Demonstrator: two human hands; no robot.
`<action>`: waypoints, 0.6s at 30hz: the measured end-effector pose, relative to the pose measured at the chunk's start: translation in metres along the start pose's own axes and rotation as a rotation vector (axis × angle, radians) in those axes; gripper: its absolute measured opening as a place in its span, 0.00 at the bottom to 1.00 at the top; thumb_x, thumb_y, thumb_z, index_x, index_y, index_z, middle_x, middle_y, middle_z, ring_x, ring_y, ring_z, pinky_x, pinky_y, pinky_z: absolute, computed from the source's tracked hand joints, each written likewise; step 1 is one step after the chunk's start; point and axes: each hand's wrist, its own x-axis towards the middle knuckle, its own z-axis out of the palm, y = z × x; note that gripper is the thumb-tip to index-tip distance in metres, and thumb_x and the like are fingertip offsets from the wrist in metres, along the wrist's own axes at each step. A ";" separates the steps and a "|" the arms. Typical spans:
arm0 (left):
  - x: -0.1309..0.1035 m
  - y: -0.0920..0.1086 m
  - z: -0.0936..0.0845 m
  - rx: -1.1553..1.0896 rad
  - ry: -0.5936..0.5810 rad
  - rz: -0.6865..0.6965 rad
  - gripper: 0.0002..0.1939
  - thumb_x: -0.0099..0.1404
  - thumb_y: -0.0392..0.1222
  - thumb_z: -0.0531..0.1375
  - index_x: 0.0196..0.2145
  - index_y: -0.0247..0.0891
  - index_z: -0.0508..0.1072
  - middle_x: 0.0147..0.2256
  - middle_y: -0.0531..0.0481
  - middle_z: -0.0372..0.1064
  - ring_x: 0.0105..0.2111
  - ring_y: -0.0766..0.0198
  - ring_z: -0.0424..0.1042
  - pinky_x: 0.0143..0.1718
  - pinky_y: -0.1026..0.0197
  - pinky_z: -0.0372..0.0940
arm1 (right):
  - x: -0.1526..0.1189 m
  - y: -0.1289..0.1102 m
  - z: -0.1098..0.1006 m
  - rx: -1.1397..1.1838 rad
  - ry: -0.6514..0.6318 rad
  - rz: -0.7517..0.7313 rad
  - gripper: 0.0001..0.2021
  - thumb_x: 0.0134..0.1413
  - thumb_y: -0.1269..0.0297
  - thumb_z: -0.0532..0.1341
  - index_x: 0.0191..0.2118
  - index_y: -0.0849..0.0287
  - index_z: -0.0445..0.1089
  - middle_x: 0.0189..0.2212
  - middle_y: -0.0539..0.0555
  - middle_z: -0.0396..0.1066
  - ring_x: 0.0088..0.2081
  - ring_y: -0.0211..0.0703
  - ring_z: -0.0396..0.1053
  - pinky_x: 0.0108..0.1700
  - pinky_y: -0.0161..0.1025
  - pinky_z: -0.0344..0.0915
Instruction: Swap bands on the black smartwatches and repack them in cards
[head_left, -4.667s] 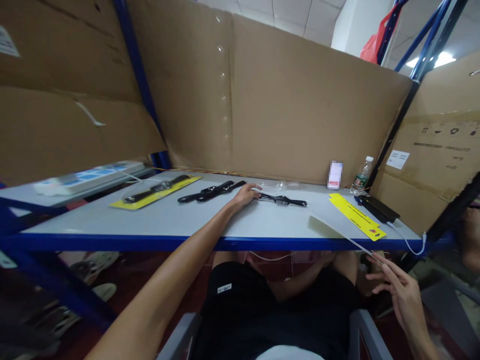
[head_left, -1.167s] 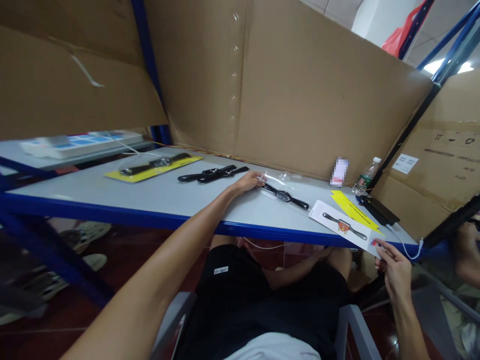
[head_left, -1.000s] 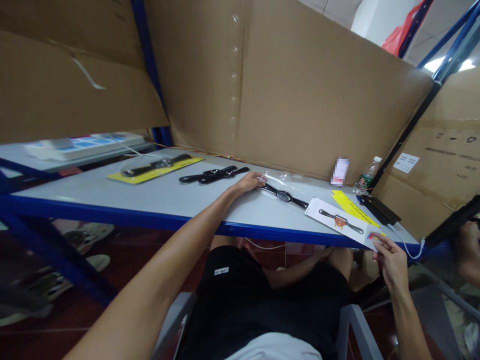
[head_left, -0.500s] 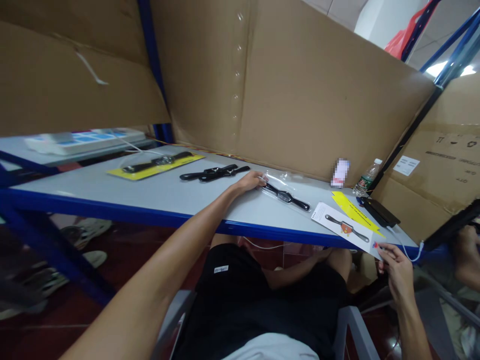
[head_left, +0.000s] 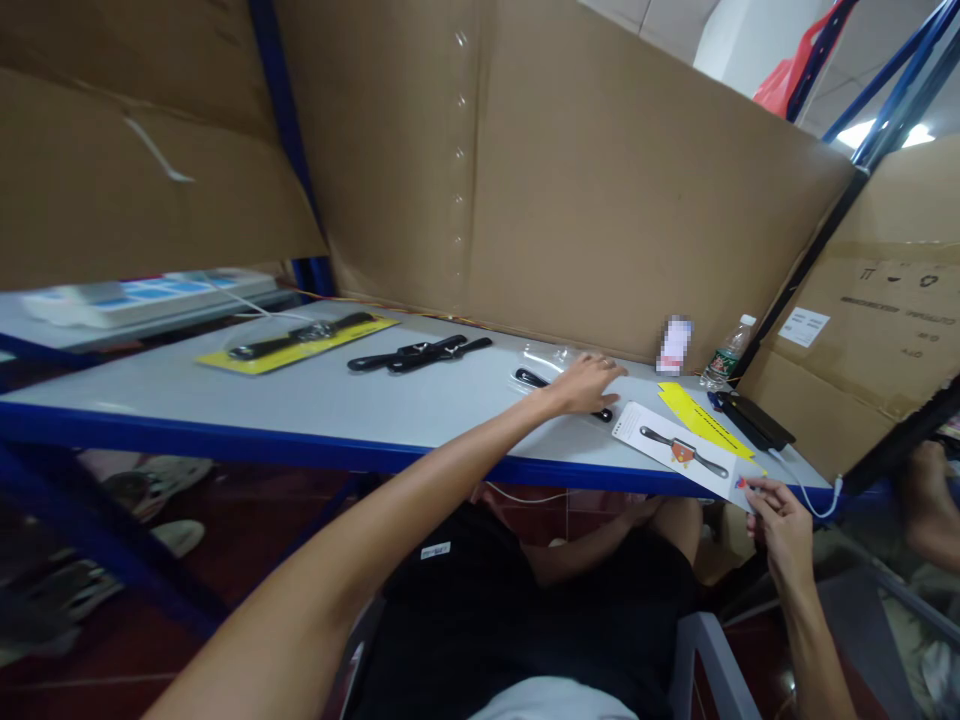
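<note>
My left hand [head_left: 587,383], fingers apart, reaches over a black spokeshave [head_left: 531,378] in a clear plastic blister shell [head_left: 541,355] and hides its middle; whether it touches the shell I cannot tell. At the table's front right, my right hand [head_left: 780,515] pinches the corner of a white printed card [head_left: 637,430] that pictures a spokeshave. The card's far end rests on the table. Left of the shell lie black spokeshaves [head_left: 420,355], partly overlapping. Farther left, another spokeshave sits under clear plastic on a yellow card [head_left: 262,362].
Yellow card strips [head_left: 705,420], a dark flat device [head_left: 757,425] with a white cable [head_left: 814,505] and a plastic bottle [head_left: 727,355] occupy the right end. Cardboard [head_left: 570,190] walls the back. A white power strip [head_left: 150,298] lies far left. Blue edging [head_left: 225,430] fronts the table.
My left hand has let go of the blister shell's left end and moved right, over the shell toward the card. My right hand still pinches the card, with little movement.
</note>
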 end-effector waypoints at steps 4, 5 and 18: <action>0.020 0.014 0.017 -0.065 -0.074 -0.018 0.16 0.67 0.42 0.62 0.51 0.38 0.79 0.46 0.40 0.79 0.51 0.48 0.74 0.54 0.50 0.64 | 0.001 0.004 0.000 -0.014 -0.011 -0.027 0.23 0.36 0.52 0.75 0.38 0.61 0.75 0.20 0.48 0.69 0.15 0.35 0.61 0.15 0.32 0.57; 0.021 0.015 0.020 -0.089 -0.087 -0.025 0.14 0.66 0.40 0.61 0.47 0.38 0.81 0.43 0.41 0.79 0.48 0.49 0.75 0.52 0.52 0.65 | 0.001 0.005 0.000 -0.015 -0.011 -0.035 0.23 0.37 0.52 0.75 0.38 0.61 0.75 0.21 0.48 0.70 0.15 0.34 0.61 0.15 0.32 0.58; 0.013 0.011 0.050 -0.164 0.062 0.000 0.13 0.70 0.30 0.52 0.40 0.34 0.77 0.38 0.39 0.76 0.42 0.52 0.74 0.46 0.55 0.65 | 0.005 0.004 0.003 -0.063 -0.044 -0.070 0.21 0.39 0.52 0.73 0.38 0.61 0.76 0.17 0.45 0.64 0.15 0.34 0.57 0.15 0.32 0.54</action>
